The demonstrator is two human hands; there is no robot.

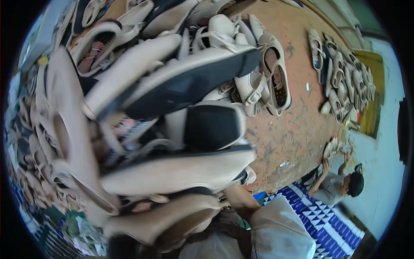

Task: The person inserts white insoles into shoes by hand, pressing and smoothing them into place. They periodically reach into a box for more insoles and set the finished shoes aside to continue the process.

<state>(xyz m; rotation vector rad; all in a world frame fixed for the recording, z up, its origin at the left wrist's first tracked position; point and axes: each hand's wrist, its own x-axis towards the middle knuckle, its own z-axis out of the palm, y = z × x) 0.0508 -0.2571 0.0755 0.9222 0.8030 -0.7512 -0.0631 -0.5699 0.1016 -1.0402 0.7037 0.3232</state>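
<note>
A big bundle of beige flat shoes (172, 172) fills the view close to the camera, blurred. Some show black soles (189, 82) and black insoles (213, 125). My right hand (235, 196) reaches up from a white sleeve (280, 233) and disappears under the lower edge of the bundle. Its fingers are hidden by the shoes. My left hand is out of sight behind the bundle.
Bare reddish floor (297, 125) lies to the right. Rows of beige shoes (345, 82) line the far right by a wall. Another person (340, 185) sits low at the right handling shoes, beside a blue-and-white patterned mat (319, 220). More shoes (30, 164) are heaped at the left.
</note>
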